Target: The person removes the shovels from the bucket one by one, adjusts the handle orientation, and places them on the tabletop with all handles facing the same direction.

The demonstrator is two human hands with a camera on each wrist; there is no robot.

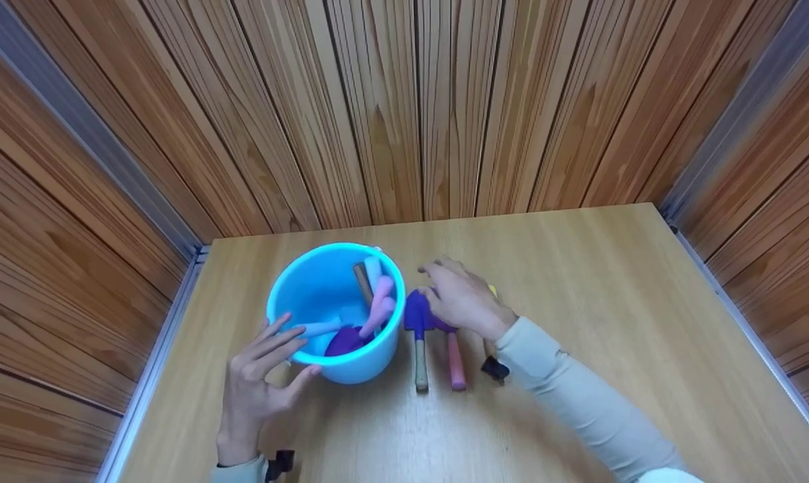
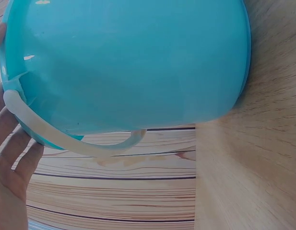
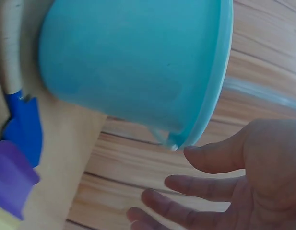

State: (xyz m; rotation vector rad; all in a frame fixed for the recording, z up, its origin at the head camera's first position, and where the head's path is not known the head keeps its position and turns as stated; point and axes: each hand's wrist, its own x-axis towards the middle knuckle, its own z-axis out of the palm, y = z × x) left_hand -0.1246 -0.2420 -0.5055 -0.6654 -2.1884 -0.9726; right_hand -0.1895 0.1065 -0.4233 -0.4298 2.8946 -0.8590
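Note:
A light blue bucket (image 1: 334, 369) stands upright on the table. Inside lean several small tools: pink handles (image 1: 379, 310), light blue handles (image 1: 318, 328), a brown handle (image 1: 363, 282) and a purple blade (image 1: 343, 341). My left hand (image 1: 260, 369) is at the bucket's left rim, fingers spread and fairly straight, thumb low at the front. To the right of the bucket, my right hand (image 1: 461, 298) hovers with loose fingers and holds nothing. Below it lie a blue-bladed shovel (image 1: 417, 315) with a wooden handle and a purple shovel (image 3: 12, 179) with a pink handle (image 1: 455, 362). A yellow tool (image 1: 492, 290) is mostly hidden.
The bucket's white carrying handle (image 2: 66, 141) hangs down along its side. Wood-panelled walls (image 1: 391, 114) enclose the wooden table (image 1: 599, 282) at the back and both sides, with metal strips (image 1: 166, 355) along the table's side edges.

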